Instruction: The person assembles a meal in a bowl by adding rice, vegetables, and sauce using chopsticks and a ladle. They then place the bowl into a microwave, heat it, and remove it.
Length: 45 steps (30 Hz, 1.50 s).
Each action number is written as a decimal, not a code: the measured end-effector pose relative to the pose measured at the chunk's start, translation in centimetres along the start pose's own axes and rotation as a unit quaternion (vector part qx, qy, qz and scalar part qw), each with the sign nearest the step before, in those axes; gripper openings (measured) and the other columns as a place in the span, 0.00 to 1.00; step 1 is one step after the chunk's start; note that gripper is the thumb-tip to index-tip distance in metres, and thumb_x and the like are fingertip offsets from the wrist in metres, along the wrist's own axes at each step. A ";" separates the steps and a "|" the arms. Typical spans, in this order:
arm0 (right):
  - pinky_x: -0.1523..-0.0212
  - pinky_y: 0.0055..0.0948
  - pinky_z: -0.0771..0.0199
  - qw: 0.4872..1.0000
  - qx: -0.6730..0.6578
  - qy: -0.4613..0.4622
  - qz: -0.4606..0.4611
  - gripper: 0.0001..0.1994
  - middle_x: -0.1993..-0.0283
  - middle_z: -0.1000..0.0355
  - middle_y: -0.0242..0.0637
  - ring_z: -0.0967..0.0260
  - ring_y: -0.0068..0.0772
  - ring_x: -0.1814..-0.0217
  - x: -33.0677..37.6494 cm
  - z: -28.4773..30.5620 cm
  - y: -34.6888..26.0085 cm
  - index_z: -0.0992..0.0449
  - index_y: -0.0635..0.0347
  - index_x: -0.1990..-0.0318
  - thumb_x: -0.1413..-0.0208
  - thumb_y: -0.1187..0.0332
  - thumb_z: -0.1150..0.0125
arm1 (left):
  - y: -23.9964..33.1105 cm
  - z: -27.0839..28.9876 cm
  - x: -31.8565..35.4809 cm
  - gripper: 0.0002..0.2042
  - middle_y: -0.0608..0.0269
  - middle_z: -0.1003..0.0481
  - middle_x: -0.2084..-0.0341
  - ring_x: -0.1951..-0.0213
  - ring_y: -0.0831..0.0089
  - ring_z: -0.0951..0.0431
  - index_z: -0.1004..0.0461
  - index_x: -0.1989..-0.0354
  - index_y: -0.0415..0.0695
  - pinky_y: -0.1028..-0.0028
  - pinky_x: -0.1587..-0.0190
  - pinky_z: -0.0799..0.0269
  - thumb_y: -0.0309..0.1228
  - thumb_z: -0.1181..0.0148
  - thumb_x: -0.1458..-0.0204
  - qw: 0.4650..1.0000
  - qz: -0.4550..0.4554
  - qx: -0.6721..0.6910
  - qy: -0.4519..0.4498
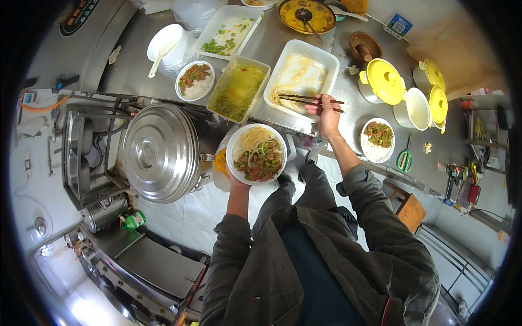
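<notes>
My left hand (238, 177) holds a white round bowl (229, 154) from below, its fingers mostly hidden under it. In the bowl lie rice, pale shreds, green strips and a chopped red-green topping. My right hand (326, 115) is closed around dark chopsticks (298, 98). Their tips reach into a white rectangular tray (329, 76), at a small heap of pale yellowish shreds (278, 93) in its near left part. Just left of that tray stands a clear container (266, 70) of yellow-green liquid.
Two more bowls of rice with topping sit on the steel counter, one left (201, 93) and one right (372, 154). Green-handled scissors (404, 161) and yellow-lidded pots (385, 80) are at the right. A large lidded steel pot (155, 149) stands to my left.
</notes>
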State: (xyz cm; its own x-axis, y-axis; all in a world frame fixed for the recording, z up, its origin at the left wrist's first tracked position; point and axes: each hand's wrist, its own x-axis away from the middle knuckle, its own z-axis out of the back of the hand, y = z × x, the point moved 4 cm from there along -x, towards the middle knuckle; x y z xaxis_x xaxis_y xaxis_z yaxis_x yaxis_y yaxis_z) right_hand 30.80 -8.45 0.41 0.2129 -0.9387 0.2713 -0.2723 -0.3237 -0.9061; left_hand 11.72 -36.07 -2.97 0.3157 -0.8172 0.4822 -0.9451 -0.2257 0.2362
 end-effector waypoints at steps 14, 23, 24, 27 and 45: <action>0.66 0.36 0.17 0.996 -0.055 -0.053 0.054 0.18 0.64 0.28 0.43 0.21 0.46 0.67 1.1 2.4 -5.4 0.28 0.69 0.54 0.30 0.59 0.50 | -1.0 -3.2 -6.0 0.32 0.48 0.33 0.37 0.38 0.49 0.32 0.36 0.34 0.42 0.47 0.36 0.34 0.53 0.64 0.37 0.998 0.063 0.011 -0.018; 0.68 0.35 0.15 0.984 0.051 -0.157 0.071 0.21 0.64 0.25 0.44 0.20 0.42 0.69 8.9 -0.4 -11.8 0.27 0.70 0.54 0.30 0.55 0.50 | -1.7 -6.6 -7.0 0.30 0.49 0.32 0.38 0.39 0.51 0.31 0.34 0.35 0.41 0.51 0.36 0.34 0.52 0.63 0.36 0.997 0.080 0.004 -0.016; 0.68 0.36 0.15 0.981 0.086 -0.162 0.060 0.20 0.64 0.25 0.43 0.20 0.43 0.67 9.9 -1.4 -11.8 0.27 0.71 0.52 0.31 0.56 0.48 | -1.8 -6.5 -7.2 0.30 0.49 0.32 0.38 0.39 0.51 0.31 0.34 0.35 0.42 0.51 0.36 0.33 0.52 0.63 0.36 0.996 0.083 0.003 -0.020; 0.66 0.35 0.16 0.966 0.172 -0.179 0.077 0.20 0.62 0.24 0.46 0.19 0.43 0.64 11.8 -3.0 -12.5 0.28 0.74 0.49 0.31 0.60 0.46 | -2.0 -6.8 -7.0 0.31 0.50 0.32 0.38 0.40 0.51 0.30 0.33 0.36 0.42 0.52 0.37 0.33 0.53 0.62 0.37 0.995 0.094 0.011 -0.030; 0.69 0.27 0.21 0.968 0.170 -0.175 0.065 0.13 0.64 0.24 0.40 0.24 0.29 0.70 2.9 -12.2 -9.2 0.25 0.67 0.52 0.32 0.65 0.46 | 3.0 2.3 -1.5 0.33 0.50 0.30 0.39 0.40 0.53 0.28 0.33 0.35 0.42 0.52 0.39 0.29 0.55 0.63 0.37 0.999 0.012 0.043 -0.016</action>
State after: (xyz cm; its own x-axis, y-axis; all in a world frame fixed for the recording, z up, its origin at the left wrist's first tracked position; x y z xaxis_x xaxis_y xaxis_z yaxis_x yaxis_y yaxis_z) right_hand 22.47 -9.65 13.50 0.5186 -0.8517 0.0746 -0.0074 -0.0917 -0.9958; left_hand 8.16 -36.72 -4.94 0.2918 -0.8390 0.4593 -0.9564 -0.2500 0.1511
